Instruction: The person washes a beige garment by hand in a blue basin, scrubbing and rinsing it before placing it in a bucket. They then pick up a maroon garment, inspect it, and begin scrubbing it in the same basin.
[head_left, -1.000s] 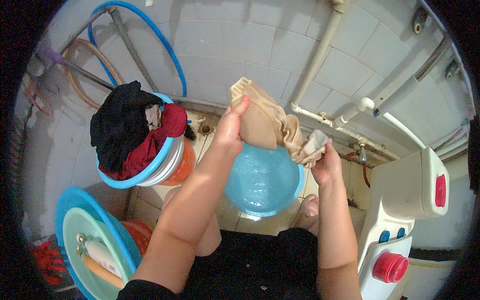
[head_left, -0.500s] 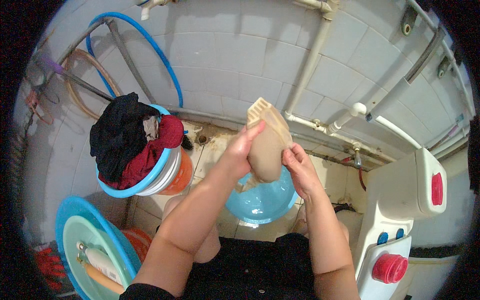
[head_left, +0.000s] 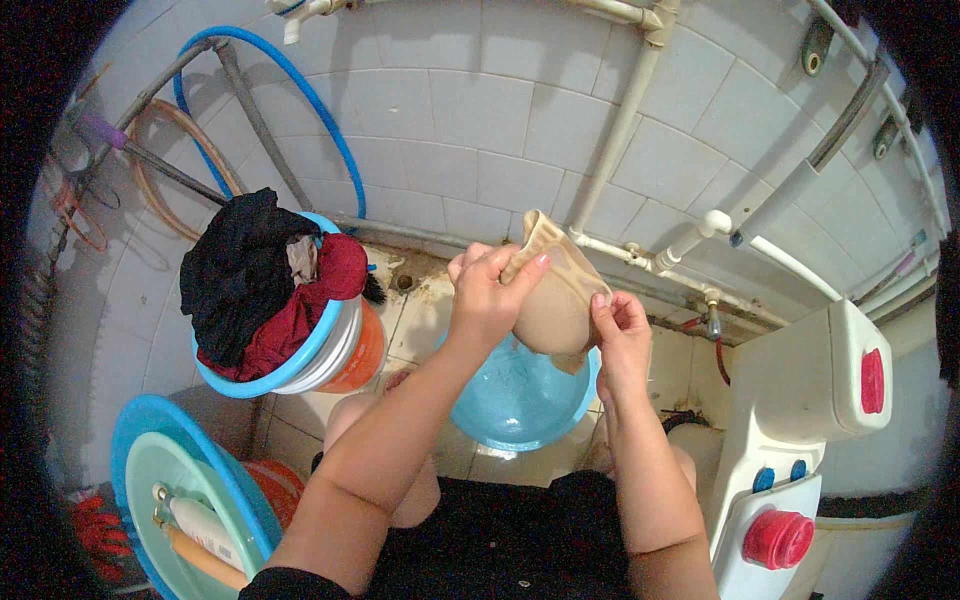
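A beige bra is stretched between my two hands, its rounded padded cup hanging downward and its ribbed edge folded at the top. My left hand grips the upper left edge, thumb in front and fingers curled behind. On the other side, my right hand pinches the bra's lower right edge between thumb and fingers. Below it, a light blue basin sits on the tiled floor with water in it. The bra is held above the basin and hides part of its far side.
At left stands a blue-rimmed bucket piled with black and dark red clothes. Nearer are nested blue and green basins holding a bottle and a wooden-handled tool. White jugs with red caps stand at right; pipes line the tiled wall.
My left hand has turned and shifted its hold to the bra's upper edge, which is now folded over. The bra has tilted and moved right, with my right hand slightly farther right.
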